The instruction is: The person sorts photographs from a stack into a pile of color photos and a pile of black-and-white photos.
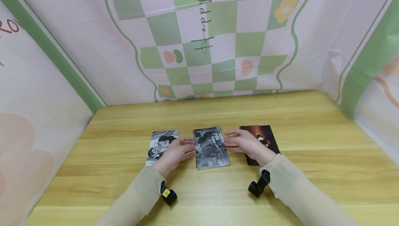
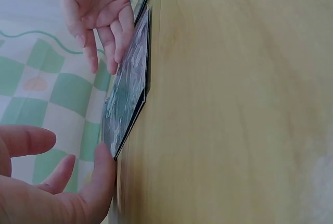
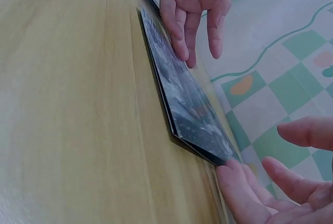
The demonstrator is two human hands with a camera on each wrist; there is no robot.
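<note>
A black-and-white photo card (image 1: 212, 148) lies in the middle of the table; the wrist views show at least one more layer beneath it, slightly apart at a corner. My left hand (image 1: 177, 152) is at its left edge, fingertips touching or nearly so, fingers loosely extended. On the opposite edge my right hand (image 1: 247, 144) mirrors this with its fingers spread. Partly under the left hand in the head view is another black-and-white photo card (image 1: 159, 144) showing people. A dark card with a reddish glow (image 1: 272, 139) lies partly hidden behind the right hand.
The wooden table (image 1: 124, 122) has its far edge against a hanging cloth (image 1: 193, 73) with green and white checks. Cloth also hangs at both sides. A small black camera (image 1: 168, 196) sits on the left wrist, and another black camera (image 1: 257, 188) on the right.
</note>
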